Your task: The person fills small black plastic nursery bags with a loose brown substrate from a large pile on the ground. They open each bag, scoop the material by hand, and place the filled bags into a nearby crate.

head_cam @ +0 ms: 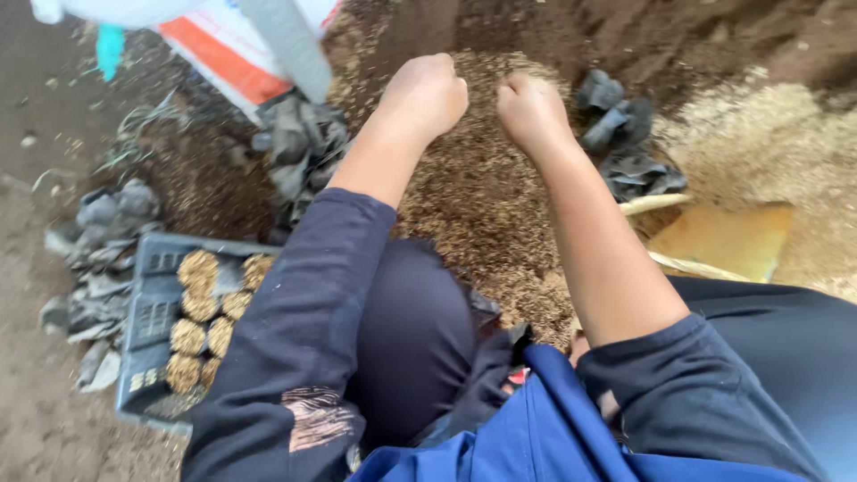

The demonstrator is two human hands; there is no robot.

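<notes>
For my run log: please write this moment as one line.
left hand: fisted over husk pile | right hand: fisted over same pile | tray: filled pots, at left

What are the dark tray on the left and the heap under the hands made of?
The tray looks like thin, matt black moulded plastic, with gridded cells. The heap looks like loose, dry tan husk or chaff, fine and grainy. Both hands, left hand and right hand, are closed in it.

dry, gritty stuff all round

under my hands i see a coarse, crumbly husk heap, matt black plastic bags, a dull grey plastic tray, rough soil and soft cloth sleeves.
</notes>
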